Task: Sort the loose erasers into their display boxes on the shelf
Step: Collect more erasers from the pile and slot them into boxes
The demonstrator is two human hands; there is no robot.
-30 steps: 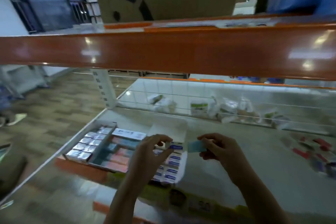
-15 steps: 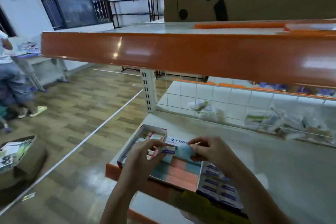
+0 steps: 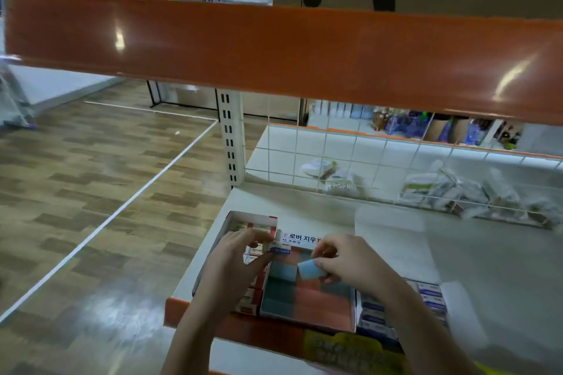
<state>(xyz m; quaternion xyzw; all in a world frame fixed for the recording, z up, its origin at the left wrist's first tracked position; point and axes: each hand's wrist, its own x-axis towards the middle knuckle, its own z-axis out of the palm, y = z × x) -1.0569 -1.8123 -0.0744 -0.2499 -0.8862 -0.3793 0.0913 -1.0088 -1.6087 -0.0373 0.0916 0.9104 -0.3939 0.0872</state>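
I am holding a light blue eraser (image 3: 308, 268) pinched in my right hand (image 3: 341, 262), thumb and fingertips curled round its end, and it is hovering just over the middle display box (image 3: 307, 298) directly below that hand, the one packed with blue and salmon blocks. My left hand (image 3: 234, 259) is gripping a white eraser with a blue-purple sleeve (image 3: 278, 250) between thumb and fingers, held above the seam between the middle box and the red-and-white box (image 3: 243, 224) under my left palm.

To do this step well, I am judging that the blue one wants to go down flat beside the blue blocks just under my right fingertips, long edge lined up with its neighbours, so it seats without riding up on them. I should be lowering it level, letting go only once it touches, and keeping my right wrist clear of the box wall.

The sleeved eraser looks like it matches the white-and-purple stock in the box (image 3: 426, 301) by my right forearm, not the box under my left hand, so I am planning to carry it across afterwards. How much room that box has, I cannot tell; my arm is covering part of it.
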